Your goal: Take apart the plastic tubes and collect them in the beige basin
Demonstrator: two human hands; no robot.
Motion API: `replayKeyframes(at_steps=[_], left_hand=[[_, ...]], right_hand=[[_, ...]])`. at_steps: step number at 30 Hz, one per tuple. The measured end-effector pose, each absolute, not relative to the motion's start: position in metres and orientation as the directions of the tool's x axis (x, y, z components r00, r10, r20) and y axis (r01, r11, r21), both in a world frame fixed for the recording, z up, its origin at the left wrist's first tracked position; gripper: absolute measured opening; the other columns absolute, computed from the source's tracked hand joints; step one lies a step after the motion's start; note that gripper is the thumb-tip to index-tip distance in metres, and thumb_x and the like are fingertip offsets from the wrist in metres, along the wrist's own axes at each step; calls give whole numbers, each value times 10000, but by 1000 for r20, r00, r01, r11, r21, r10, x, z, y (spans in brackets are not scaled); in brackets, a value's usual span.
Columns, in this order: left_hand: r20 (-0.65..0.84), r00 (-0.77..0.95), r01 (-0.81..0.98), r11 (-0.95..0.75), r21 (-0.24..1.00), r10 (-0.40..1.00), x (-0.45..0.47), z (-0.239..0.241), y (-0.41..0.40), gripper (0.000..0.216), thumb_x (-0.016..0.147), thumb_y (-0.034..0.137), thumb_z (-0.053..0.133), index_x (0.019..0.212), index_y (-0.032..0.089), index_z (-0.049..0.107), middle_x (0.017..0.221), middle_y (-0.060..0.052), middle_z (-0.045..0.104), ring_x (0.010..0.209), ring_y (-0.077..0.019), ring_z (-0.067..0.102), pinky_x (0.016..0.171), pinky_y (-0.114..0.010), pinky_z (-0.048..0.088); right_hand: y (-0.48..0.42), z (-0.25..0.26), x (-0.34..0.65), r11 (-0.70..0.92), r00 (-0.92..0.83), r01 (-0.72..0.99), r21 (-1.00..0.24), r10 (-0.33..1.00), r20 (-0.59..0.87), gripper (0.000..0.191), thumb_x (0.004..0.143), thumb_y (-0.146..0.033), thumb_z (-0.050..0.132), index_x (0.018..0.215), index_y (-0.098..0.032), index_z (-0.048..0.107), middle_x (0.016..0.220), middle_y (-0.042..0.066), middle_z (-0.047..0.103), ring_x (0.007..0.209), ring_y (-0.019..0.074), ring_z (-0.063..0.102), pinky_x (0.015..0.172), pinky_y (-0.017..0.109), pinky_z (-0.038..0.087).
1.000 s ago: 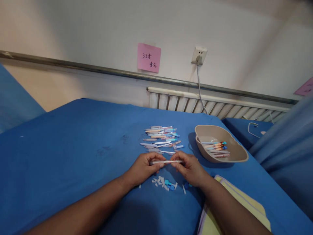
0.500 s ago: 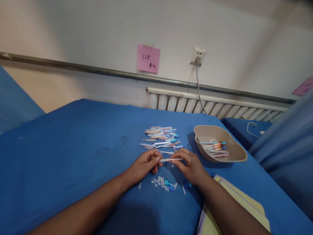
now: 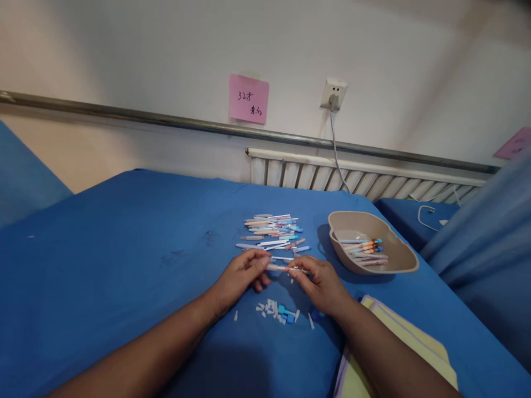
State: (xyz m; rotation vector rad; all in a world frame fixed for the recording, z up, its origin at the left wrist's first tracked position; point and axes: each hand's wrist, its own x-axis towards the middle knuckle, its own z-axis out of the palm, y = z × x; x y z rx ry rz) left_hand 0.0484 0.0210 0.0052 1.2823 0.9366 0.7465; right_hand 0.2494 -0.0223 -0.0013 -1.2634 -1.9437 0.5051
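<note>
A slim, pale pen (image 3: pixel 277 267) lies level between my two hands, above the blue cloth. My left hand (image 3: pixel 244 275) has its thumb and forefinger closed at the pen's left end. At the right, my right hand (image 3: pixel 320 281) pinches the pen near its other end, where a pinkish part shows. Just beyond my hands is a heap of pen parts (image 3: pixel 271 226), with barrels and thin white tubes. Several small white tips (image 3: pixel 271 307) and a few blue pieces (image 3: pixel 289 317) are scattered nearer to me, below my hands.
A beige basin (image 3: pixel 400 260) with several pens (image 3: pixel 365 247) in it stands to the right. A folded yellow cloth (image 3: pixel 409 337) lies under my right forearm. Behind the blue-covered surface (image 3: pixel 124 237) are a radiator (image 3: pixel 307 168), a metal rail (image 3: pixel 166 121) and a plugged-in socket (image 3: pixel 333 94).
My left hand has shifted slightly left and its lower fingers have loosened. More of the pen shows between my hands. My right hand has barely moved.
</note>
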Motion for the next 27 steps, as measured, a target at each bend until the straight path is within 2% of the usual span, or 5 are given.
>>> replayKeyframes(at_steps=[8,13,19,23,27], left_hand=[[-110,423,10,116,993,899,46,4,24,373,599,263,761,907,168,573,829,-6,641,681,-116,593,590,-206,458],[-210,450,95,187,978,868,47,2,23,277,747,420,611,757,146,572,624,3,608,481,-91,523,465,-206,409],[-120,391,-22,139,990,912,46,3,24,373,625,275,744,948,184,581,1006,-43,641,795,-139,615,662,-229,473],[-233,423,91,215,972,876,46,0,25,307,750,445,605,788,141,589,653,-12,630,481,-92,534,469,-208,416],[-104,414,15,107,994,904,45,2,25,233,600,258,755,739,153,601,901,-29,652,767,-128,608,680,-217,469]], right_hand=[[-20,-4,252,410,-222,611,-677,910,351,133,871,-285,514,890,-224,632,808,15,663,747,155,600,684,249,426],[-21,-4,253,410,-232,619,-670,911,342,142,871,-288,514,914,-226,634,827,15,669,769,158,603,699,248,425],[-21,-3,253,408,-231,624,-666,911,342,149,874,-297,509,905,-226,636,809,11,665,754,152,602,682,241,423],[-20,-3,253,404,-233,637,-657,913,336,150,872,-295,508,903,-219,634,786,12,659,730,149,595,672,240,423],[-20,-2,253,413,-242,634,-653,909,339,155,873,-294,502,898,-218,635,794,16,661,741,154,593,680,246,427]])
